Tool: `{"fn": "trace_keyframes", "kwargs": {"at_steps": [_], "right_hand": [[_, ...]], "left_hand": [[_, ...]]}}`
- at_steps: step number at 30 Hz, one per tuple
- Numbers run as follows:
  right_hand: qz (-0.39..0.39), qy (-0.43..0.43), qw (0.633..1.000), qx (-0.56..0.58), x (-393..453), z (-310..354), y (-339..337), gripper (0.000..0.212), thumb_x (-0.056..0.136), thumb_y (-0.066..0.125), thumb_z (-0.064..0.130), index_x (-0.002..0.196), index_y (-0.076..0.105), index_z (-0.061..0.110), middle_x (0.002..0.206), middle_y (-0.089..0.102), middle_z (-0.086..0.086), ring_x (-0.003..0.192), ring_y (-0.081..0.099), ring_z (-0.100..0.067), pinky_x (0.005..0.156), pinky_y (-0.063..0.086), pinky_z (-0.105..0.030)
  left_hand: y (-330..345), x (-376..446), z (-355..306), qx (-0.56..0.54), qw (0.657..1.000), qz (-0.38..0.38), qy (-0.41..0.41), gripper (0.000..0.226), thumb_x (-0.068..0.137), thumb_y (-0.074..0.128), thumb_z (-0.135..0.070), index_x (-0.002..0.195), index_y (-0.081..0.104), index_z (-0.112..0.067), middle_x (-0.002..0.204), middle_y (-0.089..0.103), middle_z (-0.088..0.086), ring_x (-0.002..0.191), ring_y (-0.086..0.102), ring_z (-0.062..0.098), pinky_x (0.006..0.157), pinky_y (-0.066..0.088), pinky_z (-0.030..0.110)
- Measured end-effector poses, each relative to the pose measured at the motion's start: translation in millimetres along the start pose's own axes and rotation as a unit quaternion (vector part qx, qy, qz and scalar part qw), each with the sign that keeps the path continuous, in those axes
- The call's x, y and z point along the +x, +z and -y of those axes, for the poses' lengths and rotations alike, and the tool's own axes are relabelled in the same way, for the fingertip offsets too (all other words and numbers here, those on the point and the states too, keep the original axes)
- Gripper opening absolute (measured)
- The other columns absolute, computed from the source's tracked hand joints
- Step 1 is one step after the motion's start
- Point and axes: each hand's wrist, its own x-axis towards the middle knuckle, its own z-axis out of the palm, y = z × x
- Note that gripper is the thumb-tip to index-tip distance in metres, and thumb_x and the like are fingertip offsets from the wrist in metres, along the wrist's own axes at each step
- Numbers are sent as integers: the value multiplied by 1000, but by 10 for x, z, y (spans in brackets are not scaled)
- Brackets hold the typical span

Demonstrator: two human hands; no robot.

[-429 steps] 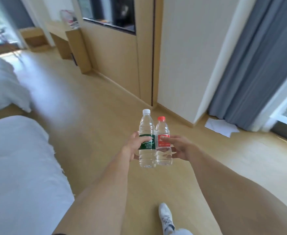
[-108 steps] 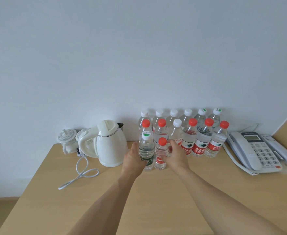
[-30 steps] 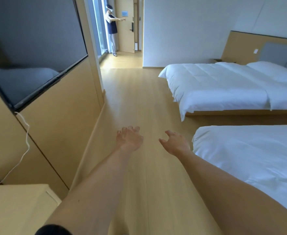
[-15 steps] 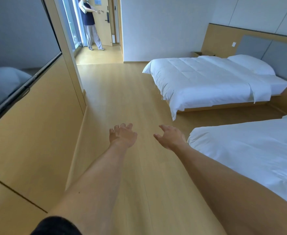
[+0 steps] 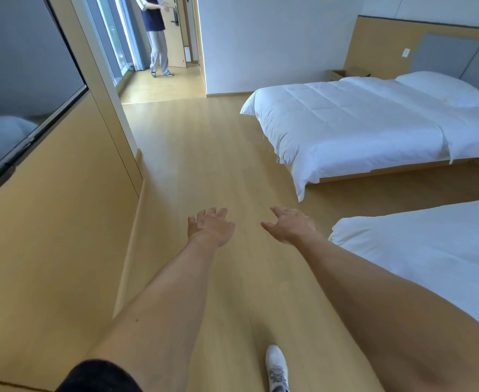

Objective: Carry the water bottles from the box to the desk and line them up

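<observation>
Both my arms reach forward over the wooden floor. My left hand (image 5: pixel 211 226) is empty, its fingers relaxed and spread. My right hand (image 5: pixel 289 226) is empty too, palm turned inward with loose fingers. No water bottle, box or desk is in view.
A wooden wall panel (image 5: pixel 48 236) with a dark screen (image 5: pixel 14 80) runs along my left. Two white beds stand on the right, one near (image 5: pixel 430 256) and one far (image 5: pixel 360 128). A person (image 5: pixel 156 35) stands in the doorway ahead. My white shoe (image 5: pixel 276 366) is on the floor (image 5: pixel 204 154).
The view has moved forward along the aisle, so the wall panel, beds and doorway are nearer. My shoe has come into sight. Both hands stay empty and stretched out.
</observation>
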Motion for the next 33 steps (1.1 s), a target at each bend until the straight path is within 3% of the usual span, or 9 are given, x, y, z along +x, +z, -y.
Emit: {"fn": "trace_keyframes", "kwargs": {"at_steps": [12,16,25,33], "right_hand": [[61,-27,998,6,1971,-302,-580,68,99,35,62,158,21,31,162,30,-2,150,25,-23,119,26,-44],[68,-36,997,9,2496,-246,-704,68,99,35,62,158,22,32,163,30,0,150,24,-22,120,25,-44],[83,-31,996,5,3651,-39,-764,68,99,35,62,158,22,32,161,33,-1,149,28,-23,119,26,-43],[83,14,996,4,5049,542,-1088,68,99,36,62,159,21,33,163,30,2,149,27,-22,121,23,-43]], "left_hand": [[-479,1728,-649,-30,998,29,-43,55,105,32,-44,158,24,-31,168,17,-1,154,14,23,123,11,47],[-558,2180,-723,-25,998,34,-51,55,104,34,-44,157,26,-33,166,23,1,152,19,25,123,13,49],[-733,3413,-444,-32,995,55,-73,54,104,33,-40,157,25,-33,165,25,2,151,20,27,122,14,49],[-1151,5032,-20,-59,996,51,-48,52,103,35,-41,154,31,-31,160,32,4,147,28,28,118,19,48]]}}
